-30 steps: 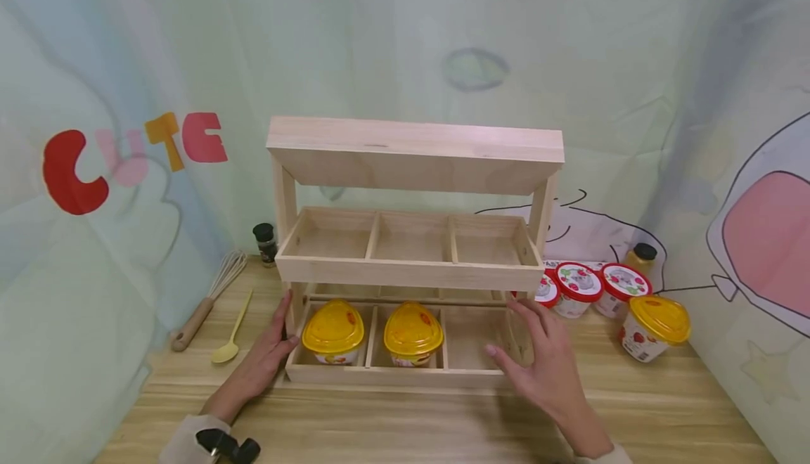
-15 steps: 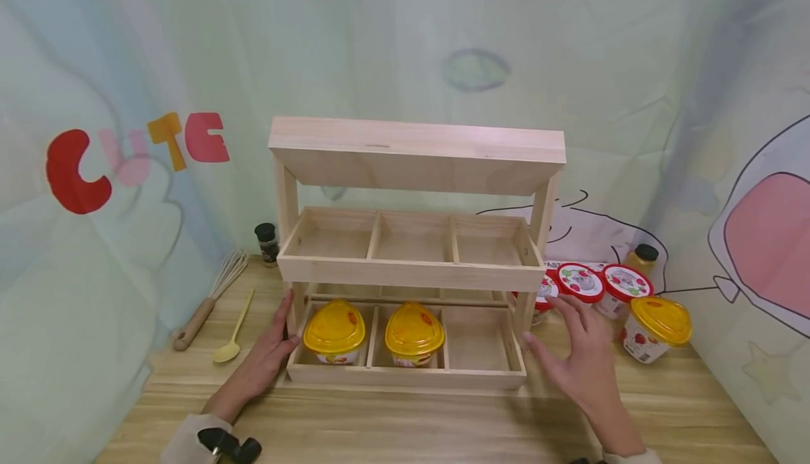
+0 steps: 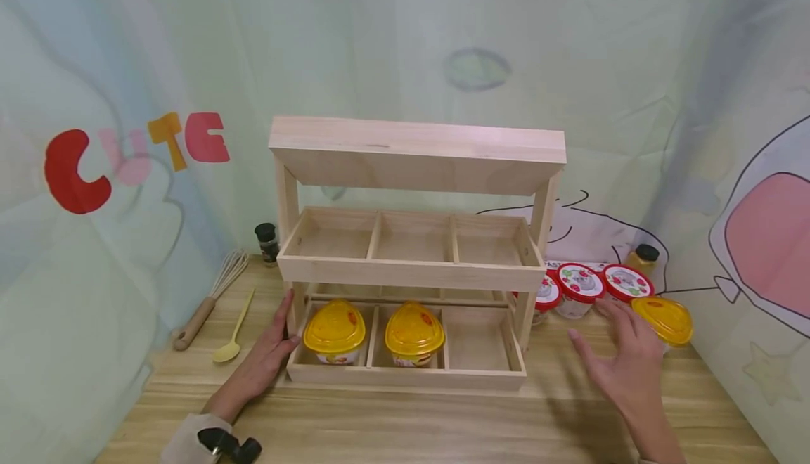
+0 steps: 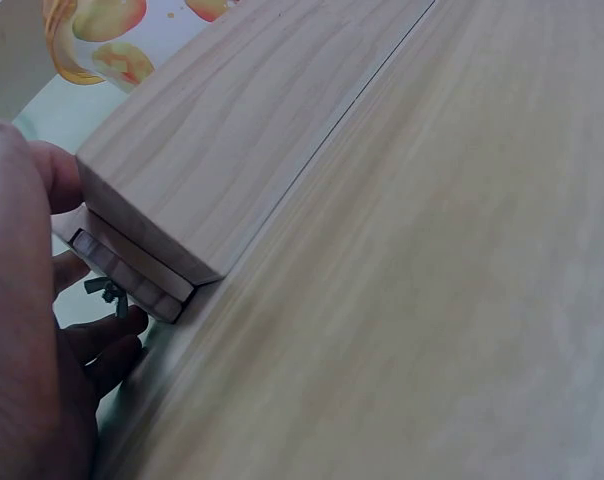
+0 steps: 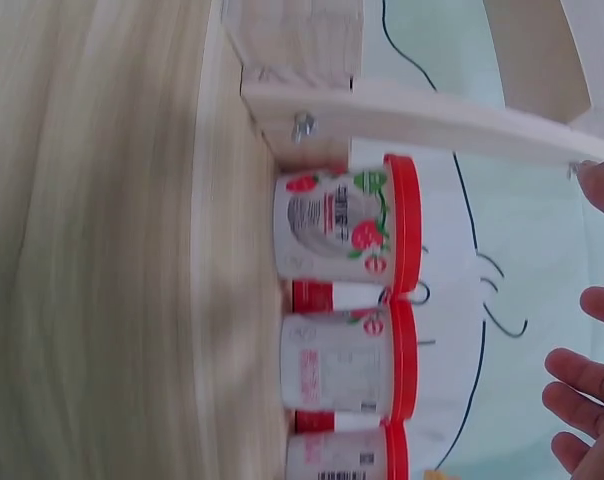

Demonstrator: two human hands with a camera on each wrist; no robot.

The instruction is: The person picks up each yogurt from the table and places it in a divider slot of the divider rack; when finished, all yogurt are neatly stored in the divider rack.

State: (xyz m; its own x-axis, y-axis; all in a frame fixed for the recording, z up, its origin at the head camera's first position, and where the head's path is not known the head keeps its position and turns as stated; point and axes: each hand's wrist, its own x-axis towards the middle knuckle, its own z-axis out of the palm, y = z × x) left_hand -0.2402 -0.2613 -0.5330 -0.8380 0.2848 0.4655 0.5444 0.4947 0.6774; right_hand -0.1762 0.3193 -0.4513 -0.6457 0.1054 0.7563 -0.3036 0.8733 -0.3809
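A two-tier wooden rack stands mid-table in the head view. Two yellow-lidded tubs, one on the left and one in the middle, sit in its lower tray; the right compartment holds nothing. My left hand rests against the rack's left side. In the left wrist view, its thumb touches the lower tray's end, with other fingers near a wing nut. Holding nothing, my right hand is spread beside a third yellow-lidded tub, partly covering it; contact cannot be told.
Red-lidded tubs stand in a row right of the rack, also seen as printed cups in the right wrist view. Behind them is a black-capped jar. A whisk, yellow spoon and dark-capped bottle lie or stand at left.
My right hand has moved rightward from the lower tray's right end, past the red-lidded tubs, to the yellow-lidded tub. The left hand and the rack stay in place.
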